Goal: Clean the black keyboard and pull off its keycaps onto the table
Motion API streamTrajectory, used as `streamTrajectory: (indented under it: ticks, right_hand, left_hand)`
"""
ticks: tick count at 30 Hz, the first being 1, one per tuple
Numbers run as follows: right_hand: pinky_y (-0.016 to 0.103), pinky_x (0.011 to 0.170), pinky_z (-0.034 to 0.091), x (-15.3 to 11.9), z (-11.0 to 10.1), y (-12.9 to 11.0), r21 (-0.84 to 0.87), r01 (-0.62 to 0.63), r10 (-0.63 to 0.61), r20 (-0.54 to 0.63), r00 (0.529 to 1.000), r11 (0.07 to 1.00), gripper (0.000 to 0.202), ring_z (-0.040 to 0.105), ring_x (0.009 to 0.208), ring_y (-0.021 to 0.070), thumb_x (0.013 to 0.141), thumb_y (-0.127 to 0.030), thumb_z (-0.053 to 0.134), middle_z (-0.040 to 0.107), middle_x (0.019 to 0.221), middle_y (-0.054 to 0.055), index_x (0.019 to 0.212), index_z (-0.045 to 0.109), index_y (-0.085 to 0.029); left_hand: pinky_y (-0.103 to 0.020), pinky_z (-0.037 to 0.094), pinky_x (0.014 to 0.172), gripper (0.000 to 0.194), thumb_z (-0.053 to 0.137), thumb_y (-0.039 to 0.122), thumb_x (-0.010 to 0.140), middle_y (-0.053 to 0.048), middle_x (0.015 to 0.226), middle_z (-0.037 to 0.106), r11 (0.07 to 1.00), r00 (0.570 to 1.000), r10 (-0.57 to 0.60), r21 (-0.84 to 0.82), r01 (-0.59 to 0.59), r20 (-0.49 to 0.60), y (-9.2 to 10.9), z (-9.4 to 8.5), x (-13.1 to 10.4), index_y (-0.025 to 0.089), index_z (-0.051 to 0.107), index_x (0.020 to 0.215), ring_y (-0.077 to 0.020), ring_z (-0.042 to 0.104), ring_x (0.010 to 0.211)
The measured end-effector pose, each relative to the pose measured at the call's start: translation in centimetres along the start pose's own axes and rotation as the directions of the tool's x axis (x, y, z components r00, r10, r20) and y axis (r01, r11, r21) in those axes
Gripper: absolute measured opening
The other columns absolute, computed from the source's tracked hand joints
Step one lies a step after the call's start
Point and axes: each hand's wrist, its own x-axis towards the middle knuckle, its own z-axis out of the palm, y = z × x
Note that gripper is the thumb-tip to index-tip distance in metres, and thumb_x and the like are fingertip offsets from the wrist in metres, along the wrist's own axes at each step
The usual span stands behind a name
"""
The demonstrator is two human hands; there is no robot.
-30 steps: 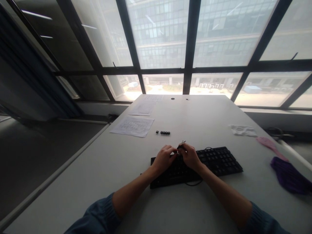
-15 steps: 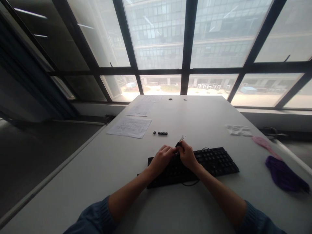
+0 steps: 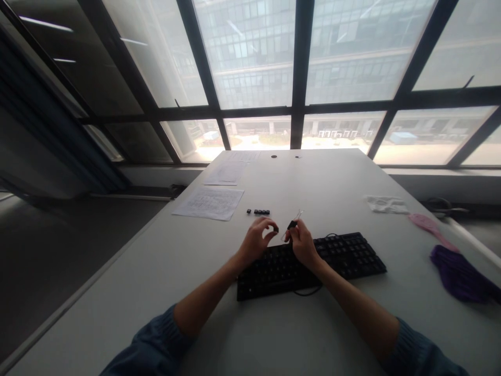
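A black keyboard (image 3: 348,257) lies on the white table, tilted slightly, below both hands. My left hand (image 3: 255,241) is above its upper left part and pinches a small black keycap (image 3: 276,230) between thumb and fingertips. A little to the right, my right hand (image 3: 304,245) is closed around a keycap puller (image 3: 292,225) with a black middle and thin wire ends. One wire end points up and away, the other down toward the left hand. Beyond the left hand sit a short row of black keycaps (image 3: 262,212) and a single loose keycap (image 3: 248,211).
Printed sheets (image 3: 209,203) lie at the table's left side. Along the right edge are a white cloth (image 3: 386,204), a pink brush-shaped object (image 3: 428,225) and a dark purple cloth-like item (image 3: 464,274). Windows rise behind the far edge. A cable (image 3: 308,293) loops out near the keyboard's front.
My hands have moved apart: the left drew leftward with the keycap, now separate from the puller. The right hand and puller rose slightly. The view shifted a little.
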Motion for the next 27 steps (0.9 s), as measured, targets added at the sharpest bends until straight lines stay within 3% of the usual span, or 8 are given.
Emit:
streamTrajectory:
  ticks: [4, 8, 17, 27]
  right_hand:
    - [0.026, 0.061, 0.043, 0.2, 0.0, 0.1, 0.014, 0.005, -0.005, 0.017, 1.000, 1.000, 0.011, 0.055, 0.060, 0.0139, 0.095, -0.025, 0.040, 0.063, 0.070, -0.001, 0.086, 0.045, -0.023]
    - [0.026, 0.061, 0.043, 0.3, 0.0, 0.3, 0.030, -0.011, 0.010, 0.016, 1.000, 0.999, 0.010, 0.055, 0.060, 0.0141, 0.095, -0.026, 0.040, 0.063, 0.072, 0.000, 0.088, 0.046, -0.023]
    - [0.027, 0.061, 0.044, 0.3, 0.1, 0.3, 0.040, -0.030, 0.029, 0.024, 0.999, 0.999, 0.009, 0.056, 0.062, 0.0144, 0.095, -0.025, 0.041, 0.064, 0.073, 0.000, 0.089, 0.047, -0.022]
    - [0.028, 0.065, 0.046, 0.3, 0.0, 0.4, 0.025, -0.008, 0.008, -0.018, 1.000, 1.000, 0.009, 0.056, 0.065, 0.0157, 0.094, -0.027, 0.043, 0.063, 0.075, 0.002, 0.090, 0.049, -0.022]
  left_hand:
    - [-0.038, 0.044, 0.091, 0.013, 0.066, 0.023, 0.085, -0.004, 0.095, 0.072, 0.987, 0.999, -0.042, 0.158, 0.041, -0.001, -4.1, -0.4, 4.9, 0.022, 0.070, 0.098, -0.0215, 0.060, 0.095]
    - [-0.041, 0.035, 0.095, 0.033, 0.069, 0.024, 0.083, -0.002, 0.096, 0.075, 0.964, 0.996, -0.033, 0.264, 0.011, 0.080, -7.3, 1.0, 7.9, 0.027, 0.069, 0.116, -0.0238, 0.058, 0.101]
    - [-0.041, 0.030, 0.095, 0.041, 0.069, 0.026, 0.083, -0.003, 0.102, 0.075, 0.962, 0.989, -0.055, 0.273, 0.015, 0.140, -10.4, 2.6, 7.9, 0.028, 0.065, 0.123, -0.0245, 0.055, 0.102]
    - [-0.041, 0.028, 0.096, 0.041, 0.067, 0.025, 0.084, -0.004, 0.105, 0.074, 0.966, 0.986, -0.097, 0.251, 0.060, 0.136, -10.7, 2.6, 7.8, 0.026, 0.063, 0.124, -0.0245, 0.055, 0.106]
